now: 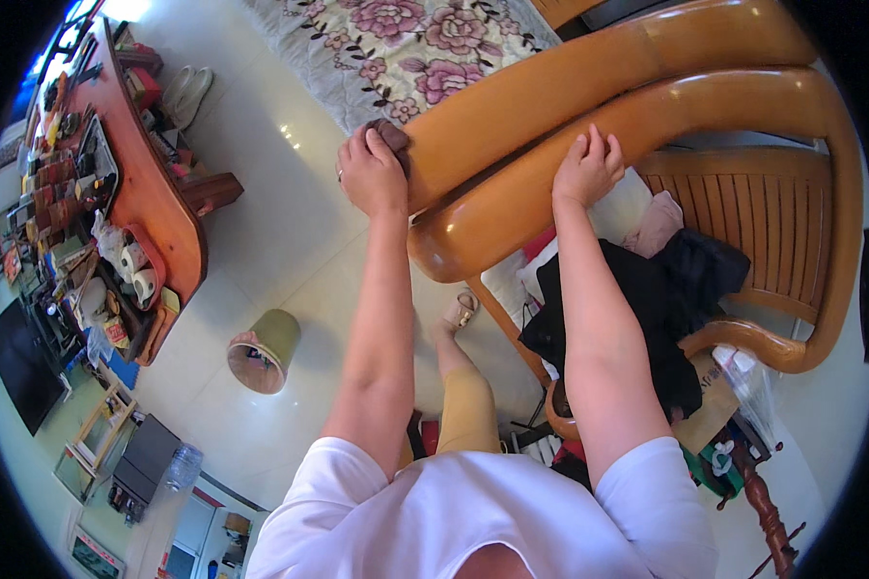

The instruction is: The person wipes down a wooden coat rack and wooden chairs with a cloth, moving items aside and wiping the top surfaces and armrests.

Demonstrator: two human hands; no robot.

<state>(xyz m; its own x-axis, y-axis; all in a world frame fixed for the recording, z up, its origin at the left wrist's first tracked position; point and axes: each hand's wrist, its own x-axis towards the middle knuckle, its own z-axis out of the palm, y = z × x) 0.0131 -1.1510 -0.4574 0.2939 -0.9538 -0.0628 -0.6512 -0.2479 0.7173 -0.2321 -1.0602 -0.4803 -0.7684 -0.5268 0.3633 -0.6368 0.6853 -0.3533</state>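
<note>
My left hand (374, 172) is closed around a dark brown cloth (391, 139), pressed to the end of a wide, polished wooden armrest (521, 98). A second wooden armrest (507, 195) runs alongside it, with a narrow dark gap between the two. Over this second one is my right hand (586, 168), its fingers loosely bent and a little apart with nothing in them. Whether it touches the wood, I cannot tell. Below it, black clothing (608, 311) and a pale pink cloth (655, 223) lie on a slatted wooden seat (739, 224).
A floral cover (420, 51) spreads beyond the armrests. To the left are a crowded reddish wooden table (177, 246) and a green waste bin (275, 340) on the tiled floor. Shoes (188, 94) sit by the table. Bags (749, 383) stand at the lower right.
</note>
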